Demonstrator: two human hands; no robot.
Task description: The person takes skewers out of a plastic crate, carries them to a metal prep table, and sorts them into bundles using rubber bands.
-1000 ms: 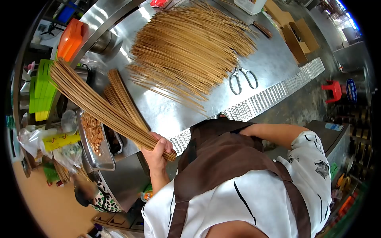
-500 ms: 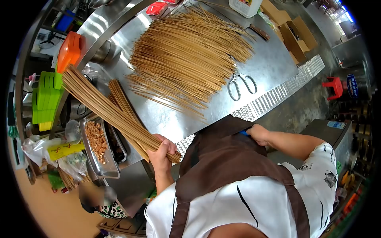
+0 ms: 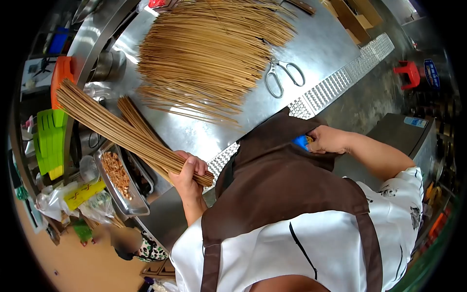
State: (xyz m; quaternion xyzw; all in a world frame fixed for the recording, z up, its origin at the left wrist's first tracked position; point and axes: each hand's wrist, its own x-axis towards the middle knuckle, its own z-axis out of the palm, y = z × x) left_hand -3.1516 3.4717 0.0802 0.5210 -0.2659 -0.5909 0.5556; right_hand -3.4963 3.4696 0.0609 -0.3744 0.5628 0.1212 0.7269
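Observation:
My left hand (image 3: 188, 176) is closed round the lower end of a thick bundle of long bamboo skewers (image 3: 124, 127), which slants up to the left over the table's edge. Under it lies a second, thinner bundle of skewers (image 3: 134, 114). At the front of the brown apron (image 3: 277, 194), my right hand (image 3: 328, 139) pinches at a small blue and yellow item (image 3: 302, 142), partly hidden by the fingers and cloth. On the steel table (image 3: 187, 134) spreads a wide pile of loose skewers (image 3: 209, 53), with metal scissors (image 3: 282, 75) at its right side.
A steel tray of chopped brown food (image 3: 116, 175) stands left of my left hand. Green containers (image 3: 48, 141) and an orange one (image 3: 62, 80) are farther left. A knife (image 3: 301, 6) lies at the far edge. A person (image 3: 141, 246) is at lower left, a red stool (image 3: 407, 74) at right.
My right hand has moved up at the apron, and more of the blue item now shows, with yellow beside it. My left hand still grips the bundle. The view has shifted.

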